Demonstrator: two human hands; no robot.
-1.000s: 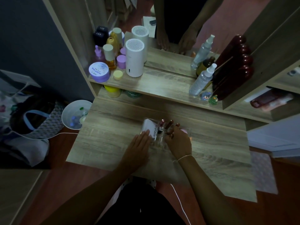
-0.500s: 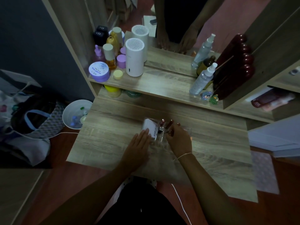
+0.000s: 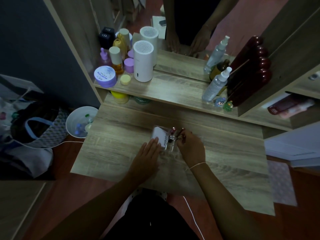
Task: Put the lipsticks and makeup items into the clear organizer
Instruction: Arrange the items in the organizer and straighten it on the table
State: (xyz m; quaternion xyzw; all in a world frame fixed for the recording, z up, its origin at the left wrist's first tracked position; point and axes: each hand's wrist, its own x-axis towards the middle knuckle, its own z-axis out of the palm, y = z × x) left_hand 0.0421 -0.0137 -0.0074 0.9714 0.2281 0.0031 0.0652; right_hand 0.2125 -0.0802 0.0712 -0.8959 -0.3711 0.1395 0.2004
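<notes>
The clear organizer (image 3: 168, 149) stands on the wooden desk (image 3: 225, 153), hard to make out in the dim light. A white box with dark lettering (image 3: 161, 136) sits in its left part. A reddish lipstick (image 3: 173, 131) stands upright beside the box. My left hand (image 3: 149, 153) lies flat with fingers apart against the organizer's left side, touching the white box. My right hand (image 3: 191, 147) is over the organizer's right part, its fingers pinched on a dark lipstick (image 3: 181, 132). The organizer's right part is hidden under that hand.
A raised shelf behind holds a white cylinder device (image 3: 143, 64), a purple jar (image 3: 105, 76), bottles, a spray bottle (image 3: 216, 84) and a dark red object (image 3: 251, 70) in front of a mirror. A white bin (image 3: 81, 121) and a bag (image 3: 38, 125) stand on the floor at left.
My right hand has shifted slightly left over the organizer and now covers the pink item seen by it a second ago. My left hand stays at the left side.
</notes>
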